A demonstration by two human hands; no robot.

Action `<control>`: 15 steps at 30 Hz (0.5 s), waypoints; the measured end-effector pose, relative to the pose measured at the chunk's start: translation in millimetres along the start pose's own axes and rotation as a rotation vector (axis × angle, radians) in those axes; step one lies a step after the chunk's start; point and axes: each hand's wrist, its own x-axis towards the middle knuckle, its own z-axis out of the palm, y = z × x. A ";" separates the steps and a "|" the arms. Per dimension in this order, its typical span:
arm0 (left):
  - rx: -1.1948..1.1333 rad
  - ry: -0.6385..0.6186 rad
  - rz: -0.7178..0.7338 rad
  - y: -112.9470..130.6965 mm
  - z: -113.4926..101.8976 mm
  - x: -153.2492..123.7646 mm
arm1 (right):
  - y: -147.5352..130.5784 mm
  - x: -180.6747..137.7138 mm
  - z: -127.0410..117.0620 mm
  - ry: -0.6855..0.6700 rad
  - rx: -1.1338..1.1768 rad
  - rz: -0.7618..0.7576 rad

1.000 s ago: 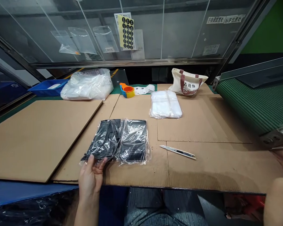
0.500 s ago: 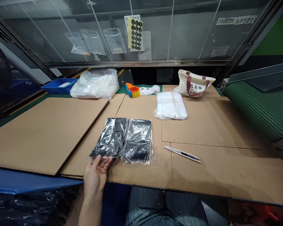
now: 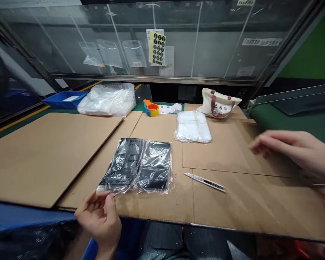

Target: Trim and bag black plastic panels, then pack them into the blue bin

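Observation:
Two flat black plastic parts in clear bags lie side by side on the cardboard: the left bagged part (image 3: 123, 164) and the right bagged part (image 3: 155, 166). Just below the left one, at the table's front edge, my left hand (image 3: 99, 215) is palm up, fingers loosely curled and apart, with nothing in it. Over the right side of the cardboard is my right hand (image 3: 289, 148), bent at the fingers and smeared by motion; whether it holds anything does not show. A slim utility knife (image 3: 205, 182) lies between the right bagged part and that hand.
Behind stand a wrapped white stack (image 3: 193, 126), a cloth tote bag (image 3: 219, 103), an orange-yellow tape dispenser (image 3: 151, 108), a pile of clear bags (image 3: 108, 99) and a blue tray (image 3: 65, 99). A raised cardboard sheet (image 3: 51, 155) covers the left; a green conveyor (image 3: 295, 117) borders the right.
My left hand has left the lower edge of the left bagged part, moving down and left and turning palm up. My right hand has come in from the right. The view has shifted slightly.

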 end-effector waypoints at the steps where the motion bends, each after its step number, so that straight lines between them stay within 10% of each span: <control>1: -0.003 -0.052 0.034 0.3 3.9 -7.3 | 1.4 14.5 0.1 0.034 0.147 0.072; 3: 0.007 -0.186 0.107 -1.5 14.0 -25.0 | 9.4 45.5 -3.8 0.395 0.558 0.250; 8: 0.088 -0.847 0.463 -8.4 45.6 -69.2 | 50.8 104.6 -40.1 0.927 0.707 0.398; 15: 0.001 -1.049 0.613 -14.3 60.1 -79.6 | 92.8 126.0 -70.9 1.093 0.734 0.470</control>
